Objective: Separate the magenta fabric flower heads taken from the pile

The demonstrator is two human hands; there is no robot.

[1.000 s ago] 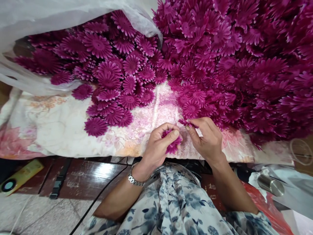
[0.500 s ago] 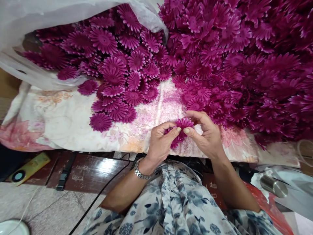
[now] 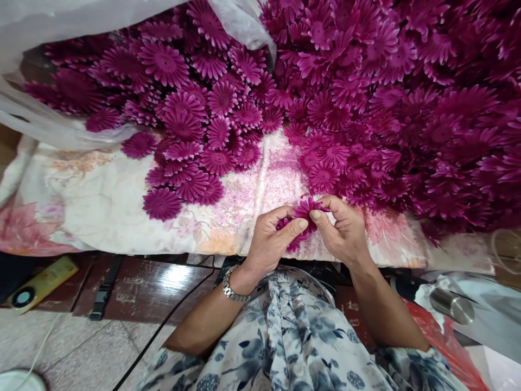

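My left hand [image 3: 272,240] and my right hand [image 3: 344,231] meet over the near edge of a flowered cloth [image 3: 89,201]. Both pinch a stack of magenta fabric flower pieces [image 3: 303,210] between thumbs and fingers. My left hand cups the lower pieces while my right presses a flat daisy-shaped piece on top. A metal watch [image 3: 232,290] sits on my left wrist. A big heap of the same magenta flowers [image 3: 407,98] rises just beyond my right hand.
A flatter spread of magenta flowers [image 3: 191,108] spills from a clear plastic bag [image 3: 49,32] at the back left. A yellow-green device [image 3: 38,283] and a black cable [image 3: 171,317] lie low left. A metal cylinder [image 3: 451,305] rests at right.
My right hand brought a flat flower piece from beside the heap onto the bunch in my left hand. Both hands now press together on it.
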